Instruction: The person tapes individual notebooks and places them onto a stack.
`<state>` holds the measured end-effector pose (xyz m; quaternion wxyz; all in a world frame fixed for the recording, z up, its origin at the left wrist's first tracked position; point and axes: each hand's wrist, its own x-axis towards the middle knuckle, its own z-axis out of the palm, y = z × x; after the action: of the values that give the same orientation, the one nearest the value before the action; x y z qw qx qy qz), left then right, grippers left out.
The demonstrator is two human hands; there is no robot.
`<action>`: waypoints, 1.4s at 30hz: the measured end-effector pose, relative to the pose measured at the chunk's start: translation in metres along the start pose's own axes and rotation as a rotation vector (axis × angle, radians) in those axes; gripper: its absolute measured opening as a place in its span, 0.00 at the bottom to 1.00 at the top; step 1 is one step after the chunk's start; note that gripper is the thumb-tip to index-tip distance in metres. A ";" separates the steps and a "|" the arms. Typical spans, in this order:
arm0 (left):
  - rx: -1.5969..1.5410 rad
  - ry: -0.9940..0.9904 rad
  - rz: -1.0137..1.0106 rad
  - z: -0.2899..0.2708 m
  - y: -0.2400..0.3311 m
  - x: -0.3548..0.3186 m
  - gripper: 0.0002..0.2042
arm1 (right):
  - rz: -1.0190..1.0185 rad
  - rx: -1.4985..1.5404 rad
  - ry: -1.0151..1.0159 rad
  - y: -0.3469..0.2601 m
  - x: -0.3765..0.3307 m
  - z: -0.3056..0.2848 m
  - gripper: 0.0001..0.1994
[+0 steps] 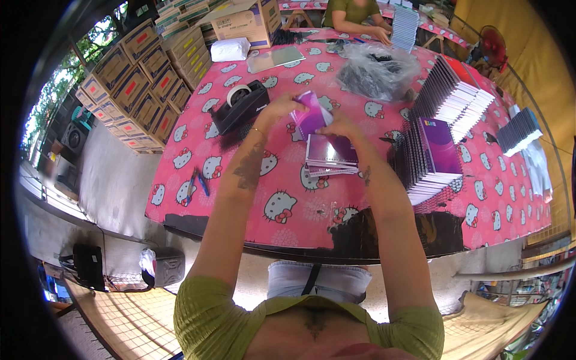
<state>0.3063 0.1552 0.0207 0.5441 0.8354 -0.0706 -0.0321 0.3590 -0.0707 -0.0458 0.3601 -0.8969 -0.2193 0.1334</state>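
Note:
Both my hands are on a purple-covered notebook, raised and tilted above the table. My left hand closes on its upper left edge. At its right side my right hand pinches the edge where pale pages show. Just below, towards me, lies a small stack of purple notebooks with a shiny cover on top. A black tape dispenser with a roll of tape stands beside my left forearm.
Long rows of spiral notebooks stand on the right. A clear plastic bag with dark contents lies farther back. Pliers-like blue-handled tools rest at the left. Cardboard boxes are piled beyond the table. Another person sits opposite.

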 end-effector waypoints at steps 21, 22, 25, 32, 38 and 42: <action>-0.803 0.494 -0.006 -0.007 -0.005 -0.064 0.15 | 0.224 -0.585 0.104 -0.027 0.025 0.005 0.40; -0.795 0.492 -0.027 -0.005 -0.002 -0.068 0.14 | 0.204 -0.500 0.084 -0.022 0.027 0.002 0.40; -0.794 0.455 0.024 -0.009 0.005 -0.082 0.13 | 0.117 -0.225 0.078 -0.022 0.025 -0.001 0.37; -0.909 0.426 0.090 0.000 0.020 -0.140 0.16 | -0.327 0.692 -0.058 -0.090 -0.061 -0.015 0.33; -0.868 0.419 0.144 0.069 0.037 -0.199 0.18 | -0.384 0.911 -0.159 -0.084 -0.195 -0.016 0.31; -0.632 0.437 0.224 0.120 0.017 -0.242 0.26 | -0.434 0.627 0.090 -0.059 -0.250 0.016 0.29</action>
<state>0.0502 0.0765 -0.0180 0.7768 0.6010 -0.0306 0.1855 0.1177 -0.1460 0.0049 0.6459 -0.6810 -0.3368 0.0752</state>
